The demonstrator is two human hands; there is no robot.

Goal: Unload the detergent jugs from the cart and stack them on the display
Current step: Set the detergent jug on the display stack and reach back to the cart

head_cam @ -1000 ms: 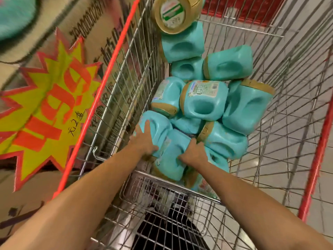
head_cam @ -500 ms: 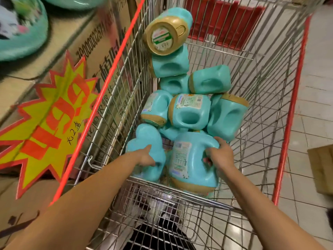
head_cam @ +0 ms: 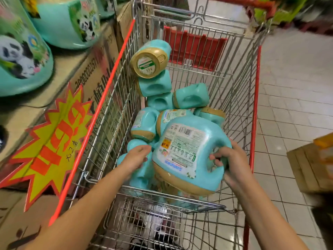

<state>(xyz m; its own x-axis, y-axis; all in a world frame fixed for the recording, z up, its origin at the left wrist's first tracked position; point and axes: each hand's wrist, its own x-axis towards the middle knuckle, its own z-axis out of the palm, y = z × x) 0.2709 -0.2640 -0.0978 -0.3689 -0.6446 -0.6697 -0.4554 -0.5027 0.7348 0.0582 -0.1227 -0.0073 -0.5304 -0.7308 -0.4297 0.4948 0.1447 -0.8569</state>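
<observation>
Hands reaching into a wire cart (head_cam: pixel 255 105) of turquoise detergent jugs. Right hand (head_cam: pixel 234 159) is gripping one jug (head_cam: pixel 187 150) by its moulded handle, fingers curling through the opening, holding it tilted above the pile at the cart's near end. Left hand (head_cam: pixel 136 157) is wrapping its fingers round a second jug (head_cam: pixel 142 177) lying at the cart's near left. Both are looking rigid, smooth and probably heavy with liquid, so the handle is likely offering the safest hold, with a palm under the base. Back label is showing a barcode, orange warning symbols and print too fine to read. Left of the cart, display jugs (head_cam: pixel 72 24) are bearing panda pictures, and a starburst sign (head_cam: pixel 52 147) is showing red digits, apparently 19.9.
</observation>
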